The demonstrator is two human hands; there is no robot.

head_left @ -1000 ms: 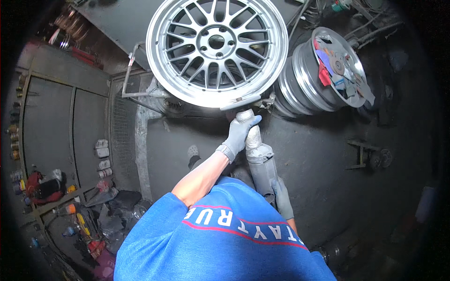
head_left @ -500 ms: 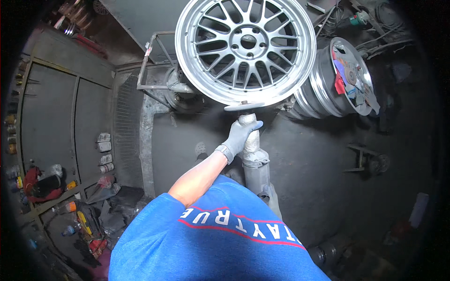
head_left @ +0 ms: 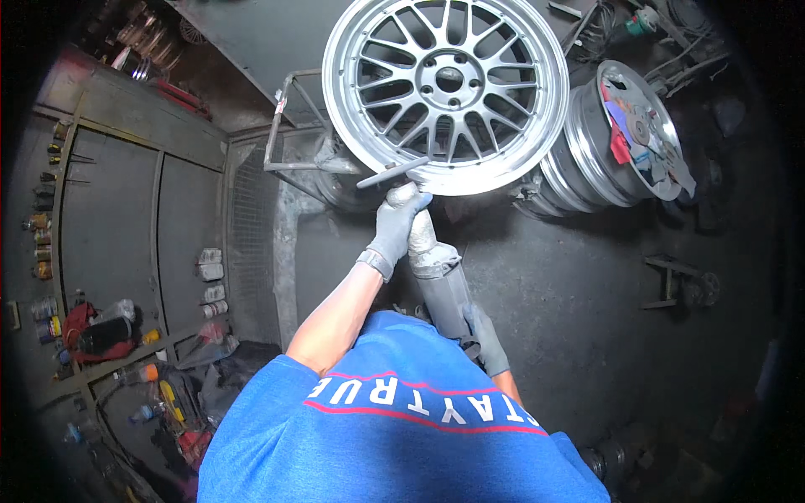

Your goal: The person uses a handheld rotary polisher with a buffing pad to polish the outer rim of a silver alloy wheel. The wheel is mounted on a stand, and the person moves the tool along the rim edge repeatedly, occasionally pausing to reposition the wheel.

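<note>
1. Head view: the left hand [head_left: 396, 230], in a grey glove, is wrapped closely around the pale, taped neck of a grey power tool [head_left: 444, 298], the thumb lying toward the right.
2. Gloved as well, the right hand [head_left: 486, 339] rests against the right side of the tool's rear, near the blue shirt [head_left: 394, 453]; part of it is hidden, so how far its fingers close cannot be told.
3. At the tool's far end, a thin disc [head_left: 390, 173] stands nearly edge-on and slanted, overlapping the lower-left edge of a silver spoked wheel [head_left: 440, 96]. Whether the two touch cannot be told.
4. Left of that wheel, a tubular metal frame [head_left: 275, 134] brings its bars near the wheel's edge.
5. Right of it, tilted stacked wheels [head_left: 591, 155] sit just beside its lower-right edge; the uppermost face bears a red piece [head_left: 619, 144] at its left edge, with discs and scraps toward its right.
6. Grey floor [head_left: 537, 285] stretches from the tool to a small stand [head_left: 673, 267], well apart toward the floor's right edge.
7. Along the floor's left edge rises a mesh panel [head_left: 250, 226], with white containers [head_left: 211, 272] just beside it.
</note>
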